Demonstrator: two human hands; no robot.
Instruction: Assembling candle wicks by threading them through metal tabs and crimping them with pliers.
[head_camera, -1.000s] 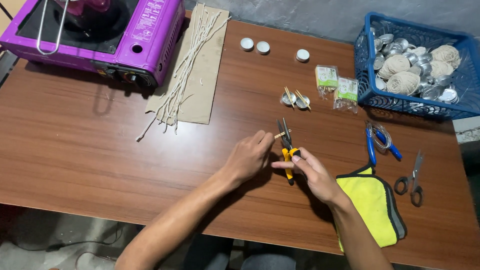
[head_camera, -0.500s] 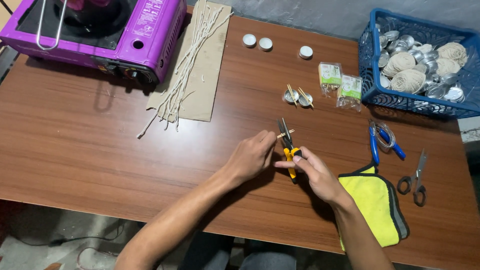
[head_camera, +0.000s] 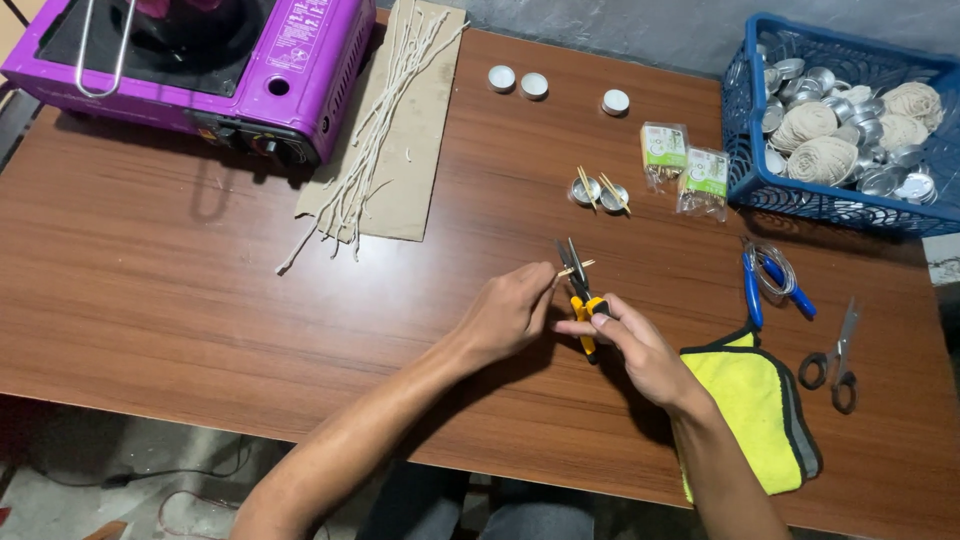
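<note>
Two bare hands meet at the middle of the brown wooden table (head_camera: 180, 300). My right hand (head_camera: 625, 345) is clenched around the yellow handles of small cutting pliers (head_camera: 578, 290), whose dark blades point away from me. My left hand (head_camera: 505, 315) pinches a thin wooden stick (head_camera: 577, 268) at its fingertips and holds it across the blades. Just beyond lie two small metal cups (head_camera: 600, 192) with sticks in them. A yellow cloth (head_camera: 755, 400) lies by my right wrist, with blue-handled pliers (head_camera: 765, 285) and scissors (head_camera: 838, 350) further right.
</note>
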